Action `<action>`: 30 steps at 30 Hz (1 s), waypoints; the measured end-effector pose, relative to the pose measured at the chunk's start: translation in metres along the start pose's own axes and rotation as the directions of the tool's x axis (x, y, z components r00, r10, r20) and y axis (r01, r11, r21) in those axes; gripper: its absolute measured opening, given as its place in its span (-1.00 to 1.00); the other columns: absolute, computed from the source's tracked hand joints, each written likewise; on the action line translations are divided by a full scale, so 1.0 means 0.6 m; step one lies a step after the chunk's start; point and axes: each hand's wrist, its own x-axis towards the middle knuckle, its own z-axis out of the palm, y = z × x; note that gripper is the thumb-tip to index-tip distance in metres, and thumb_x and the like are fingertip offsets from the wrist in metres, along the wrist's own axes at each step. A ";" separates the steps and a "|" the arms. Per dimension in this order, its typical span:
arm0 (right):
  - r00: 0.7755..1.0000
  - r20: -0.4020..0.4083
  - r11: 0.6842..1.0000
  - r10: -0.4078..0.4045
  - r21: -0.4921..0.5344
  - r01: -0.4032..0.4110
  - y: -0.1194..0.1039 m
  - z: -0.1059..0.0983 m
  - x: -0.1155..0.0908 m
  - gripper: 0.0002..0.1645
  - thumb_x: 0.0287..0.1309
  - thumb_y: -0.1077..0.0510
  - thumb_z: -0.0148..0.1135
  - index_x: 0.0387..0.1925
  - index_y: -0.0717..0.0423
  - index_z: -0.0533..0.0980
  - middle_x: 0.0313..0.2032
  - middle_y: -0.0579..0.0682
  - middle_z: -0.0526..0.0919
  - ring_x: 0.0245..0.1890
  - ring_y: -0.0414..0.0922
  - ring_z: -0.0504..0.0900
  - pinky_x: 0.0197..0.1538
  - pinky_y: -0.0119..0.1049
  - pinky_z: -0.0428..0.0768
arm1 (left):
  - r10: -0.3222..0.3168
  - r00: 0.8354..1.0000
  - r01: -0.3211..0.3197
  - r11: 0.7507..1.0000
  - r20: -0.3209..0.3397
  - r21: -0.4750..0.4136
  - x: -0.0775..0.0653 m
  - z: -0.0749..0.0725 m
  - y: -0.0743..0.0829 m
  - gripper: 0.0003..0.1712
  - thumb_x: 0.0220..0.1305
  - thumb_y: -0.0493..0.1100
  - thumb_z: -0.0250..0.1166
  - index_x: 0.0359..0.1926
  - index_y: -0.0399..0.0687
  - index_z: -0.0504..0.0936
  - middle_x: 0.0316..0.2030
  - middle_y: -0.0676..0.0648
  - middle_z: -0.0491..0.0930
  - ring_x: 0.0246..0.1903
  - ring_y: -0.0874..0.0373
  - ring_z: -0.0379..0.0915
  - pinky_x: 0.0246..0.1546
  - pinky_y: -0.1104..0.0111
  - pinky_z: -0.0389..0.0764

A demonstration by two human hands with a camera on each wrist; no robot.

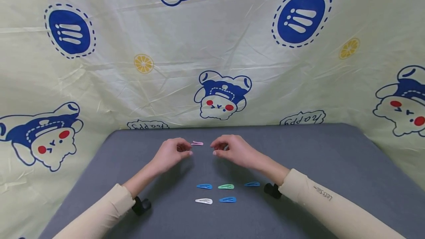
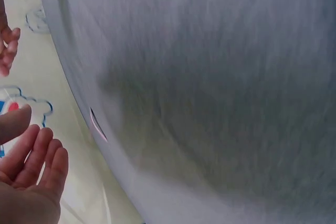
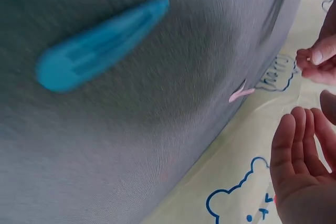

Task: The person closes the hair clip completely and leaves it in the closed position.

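Observation:
My left hand [image 1: 170, 153] hovers over the table's far half, fingers loosely bent, with nothing held. Facing it from the right is my right hand [image 1: 234, 150], also loosely bent around bare air. Between them, slightly farther back, lies a pink snap hair clip [image 1: 197, 143] with its arm sprung up; the left fingertips are nearest to it. Closer to me lie a blue hair clip [image 1: 204, 186], a green hair clip [image 1: 226, 186] and a second blue hair clip [image 1: 252, 184] in one row. A white hair clip [image 1: 204, 201] and another blue hair clip [image 1: 227, 199] form the nearer row.
A dark grey cloth covers the table [image 1: 332, 180]. Behind it hangs a pale printed curtain [image 1: 179, 95] that meets the table's back edge. Black wrist cameras sit under both sleeves, the right one [image 1: 273, 190] close beside the rightmost blue clip.

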 end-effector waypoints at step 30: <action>0.984 0.103 0.989 0.148 -0.035 -0.145 0.055 0.038 0.157 -0.74 0.27 0.22 0.28 -0.02 0.18 0.65 -0.21 -0.07 0.67 -0.24 -0.11 0.52 -0.06 -0.25 0.55 | -0.105 0.990 0.102 0.994 0.091 0.043 0.090 -0.009 -0.084 -0.82 0.15 -0.28 0.42 -0.20 -0.25 0.72 -0.38 -0.01 0.64 -0.39 0.15 0.46 -0.35 0.33 0.48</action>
